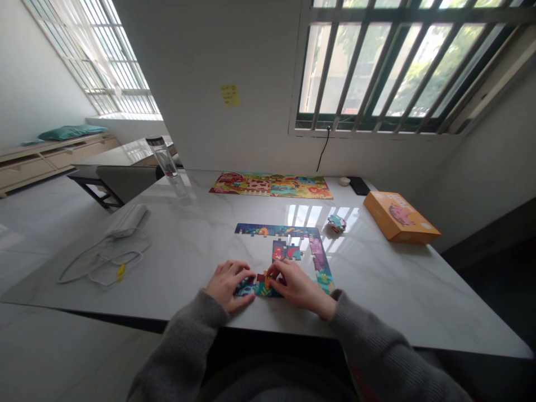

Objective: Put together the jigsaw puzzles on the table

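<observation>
A partly built jigsaw puzzle point(293, 245) lies on the white marble table point(201, 245), with its top strip and right side joined. My left hand point(228, 285) rests on the puzzle's bottom-left pieces, fingers curled and pressing down. My right hand point(293, 285) lies just right of it, fingers pinched around a small orange-and-red puzzle piece point(262, 277) at the bottom row. Both hands nearly touch each other over that piece. A small heap of loose pieces point(336, 223) sits to the upper right of the puzzle.
A finished colourful puzzle point(271, 185) lies at the table's far side. An orange box point(400, 216) sits at the right, a dark phone point(359, 185) behind it. A clear bottle point(167, 164) and a white adapter with cables point(125, 223) occupy the left.
</observation>
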Action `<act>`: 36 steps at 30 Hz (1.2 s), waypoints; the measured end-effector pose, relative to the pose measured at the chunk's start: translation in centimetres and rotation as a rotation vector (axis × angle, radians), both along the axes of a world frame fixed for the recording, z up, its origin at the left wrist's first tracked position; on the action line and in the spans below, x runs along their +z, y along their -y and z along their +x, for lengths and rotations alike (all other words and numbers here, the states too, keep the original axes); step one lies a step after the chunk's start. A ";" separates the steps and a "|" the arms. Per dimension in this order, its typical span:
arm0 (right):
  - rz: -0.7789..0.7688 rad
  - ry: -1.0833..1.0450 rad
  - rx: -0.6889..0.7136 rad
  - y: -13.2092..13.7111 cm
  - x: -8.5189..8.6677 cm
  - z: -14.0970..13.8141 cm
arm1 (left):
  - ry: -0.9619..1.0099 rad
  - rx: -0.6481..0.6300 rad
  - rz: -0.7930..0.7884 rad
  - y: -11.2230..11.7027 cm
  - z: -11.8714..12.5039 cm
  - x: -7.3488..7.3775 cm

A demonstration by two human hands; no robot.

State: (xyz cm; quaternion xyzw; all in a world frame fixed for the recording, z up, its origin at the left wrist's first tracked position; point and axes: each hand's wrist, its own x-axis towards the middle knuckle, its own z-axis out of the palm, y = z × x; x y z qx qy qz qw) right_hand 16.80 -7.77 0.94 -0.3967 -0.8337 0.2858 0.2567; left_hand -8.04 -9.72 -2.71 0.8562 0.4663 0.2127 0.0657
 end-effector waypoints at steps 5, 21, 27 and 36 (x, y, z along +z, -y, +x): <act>0.122 0.059 -0.018 1.7 1.0 1.3 | 0.000 0.010 -0.022 0.0 -0.3 -0.1; 0.161 0.120 -0.031 4.5 -1.5 3.5 | 0.032 -0.098 0.022 0.2 -0.7 0.3; 0.181 0.169 -0.028 4.8 -1.1 3.4 | -0.002 -0.195 -0.016 0.2 1.9 0.2; 0.187 0.194 -0.018 4.9 -1.1 3.4 | -0.009 -0.213 0.036 -0.1 0.8 0.0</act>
